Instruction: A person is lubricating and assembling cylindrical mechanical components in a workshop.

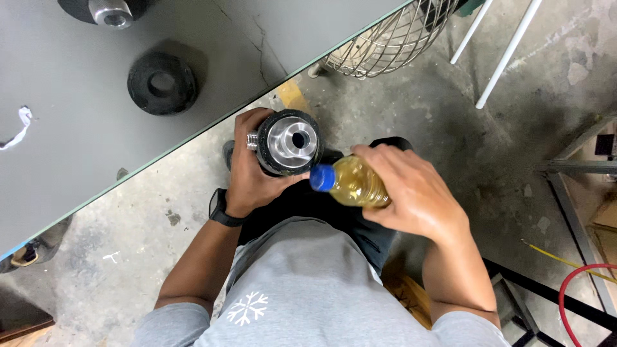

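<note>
Left hand (247, 173) wrapping closed around black-and-metal cylindrical part (290, 142), bore facing up, right hand (411, 193) clasping plastic bottle of yellow liquid (355, 182), long axis lying near level, blue cap (322, 178) pointing left, just beside part.

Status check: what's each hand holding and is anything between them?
Left hand gripping metal cylinder part, bore up. Right hand holding capped bottle of yellow liquid, tilted toward it. Nothing between.

A grey table (77, 128) fills the upper left of the frame. On it lie a black ring (162, 82), a metal part (110, 11) at top, and a white scrap (20, 127) at left.
</note>
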